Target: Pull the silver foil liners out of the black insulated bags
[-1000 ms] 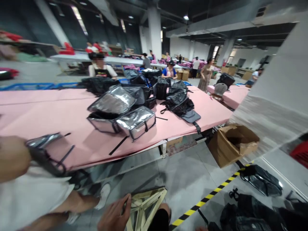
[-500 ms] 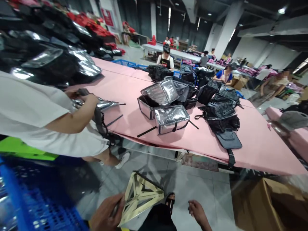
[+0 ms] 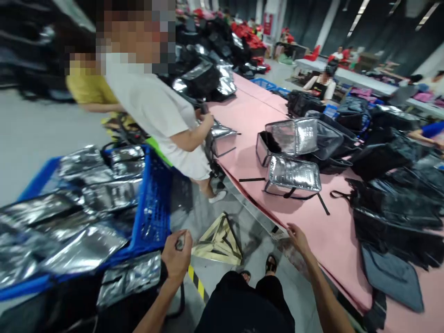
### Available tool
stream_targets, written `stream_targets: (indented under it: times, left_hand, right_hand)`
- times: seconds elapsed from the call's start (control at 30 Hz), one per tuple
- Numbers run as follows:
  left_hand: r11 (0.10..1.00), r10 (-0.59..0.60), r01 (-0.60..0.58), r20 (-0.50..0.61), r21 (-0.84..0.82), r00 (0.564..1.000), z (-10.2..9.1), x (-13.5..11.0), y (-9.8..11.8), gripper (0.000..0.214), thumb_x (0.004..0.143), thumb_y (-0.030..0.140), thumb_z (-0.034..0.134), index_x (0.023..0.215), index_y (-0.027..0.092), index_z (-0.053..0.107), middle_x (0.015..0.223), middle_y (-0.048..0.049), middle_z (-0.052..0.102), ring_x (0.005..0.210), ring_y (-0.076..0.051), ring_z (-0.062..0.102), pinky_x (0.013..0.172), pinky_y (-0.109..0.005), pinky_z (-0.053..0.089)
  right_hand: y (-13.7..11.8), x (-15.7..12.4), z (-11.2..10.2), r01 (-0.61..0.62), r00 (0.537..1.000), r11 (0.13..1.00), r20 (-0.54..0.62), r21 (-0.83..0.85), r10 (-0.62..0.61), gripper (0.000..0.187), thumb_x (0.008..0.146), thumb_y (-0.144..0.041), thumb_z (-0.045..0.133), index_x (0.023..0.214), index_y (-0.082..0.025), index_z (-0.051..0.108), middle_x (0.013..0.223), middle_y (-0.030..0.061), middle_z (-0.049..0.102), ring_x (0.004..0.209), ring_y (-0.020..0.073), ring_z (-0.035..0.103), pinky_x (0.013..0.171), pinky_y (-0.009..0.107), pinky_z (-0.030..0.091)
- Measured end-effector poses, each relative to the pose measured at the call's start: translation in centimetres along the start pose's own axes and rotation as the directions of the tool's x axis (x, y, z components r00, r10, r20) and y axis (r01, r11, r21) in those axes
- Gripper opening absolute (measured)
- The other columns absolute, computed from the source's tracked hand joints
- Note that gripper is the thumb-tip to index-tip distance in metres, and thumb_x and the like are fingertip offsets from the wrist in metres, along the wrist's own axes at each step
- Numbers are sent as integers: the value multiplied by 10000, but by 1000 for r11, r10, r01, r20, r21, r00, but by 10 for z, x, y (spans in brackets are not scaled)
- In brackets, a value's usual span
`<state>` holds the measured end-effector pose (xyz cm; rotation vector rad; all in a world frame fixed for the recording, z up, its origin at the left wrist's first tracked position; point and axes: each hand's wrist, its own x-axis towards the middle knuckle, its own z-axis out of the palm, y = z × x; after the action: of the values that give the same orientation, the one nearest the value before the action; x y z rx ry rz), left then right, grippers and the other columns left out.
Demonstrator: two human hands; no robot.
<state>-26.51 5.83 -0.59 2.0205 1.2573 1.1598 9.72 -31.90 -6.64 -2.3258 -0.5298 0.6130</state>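
Since half a second ago the view has swung left, so that the blue crate (image 3: 154, 203) of silver foil liners now fills the nine o'clock side. The right hand (image 3: 298, 238) has come up from beside the knee to the near edge of the pink worktop (image 3: 249, 115). The left hand (image 3: 178, 259) has lifted off the wooden stool (image 3: 220, 238) and sits just beside it, at the stool's nine o'clock. The left grip is balled shut, with something small and pale at the thumb (too blurred to name). The right grip is open, fingers spread and empty, touching or all but touching the worktop's rim. The step in hand looks like settling in at the worktop. The closed silver bag (image 3: 294, 173) lies at the right hand's twelve o'clock, near but apart. Beyond it stands an open-lidded bag (image 3: 294, 136). Taking the closed bag would call for a forward reach over the edge, clear of its loose black strap. At eleven o'clock a co-worker in a white shirt (image 3: 159, 111) holds another silver piece (image 3: 222, 132) over the worktop. Black bags (image 3: 398, 208) pile up at three o'clock.
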Motion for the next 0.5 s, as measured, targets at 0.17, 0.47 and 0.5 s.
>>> stream_targets:
  times: [0.17,0.47,0.5]
  left_hand:
    - [927,-351,372,-228,54,908,24,-19,29,587,847,574,798,1303,217,697,1256,-110,767,1173,-316,719,1150,-513,564]
    - [864,-457,486,-199,136,867,19,-9,69,360,874,322,792,1172,130,728,1067,-39,748,970,-196,661,984,-360,535]
    - [860,-460,489,-193,148,867,20,-12,73,369,884,332,784,1176,112,738,1061,-32,749,968,-187,656,977,-349,530]
  right_hand:
    - [-35,127,-80,325,935,879,-24,-350,-355,593,1052,-376,510,1563,-135,690,1544,241,692,1434,376,606,1264,540,467]
    - [-14,241,-130,369,888,704,6,-607,-460,801,1053,-521,647,1751,-161,495,1761,275,495,1582,471,447,1239,605,397]
    - [-7,241,-129,384,870,702,-19,-600,-492,754,1080,-524,616,1734,-161,527,1745,271,525,1572,465,462,1229,595,398]
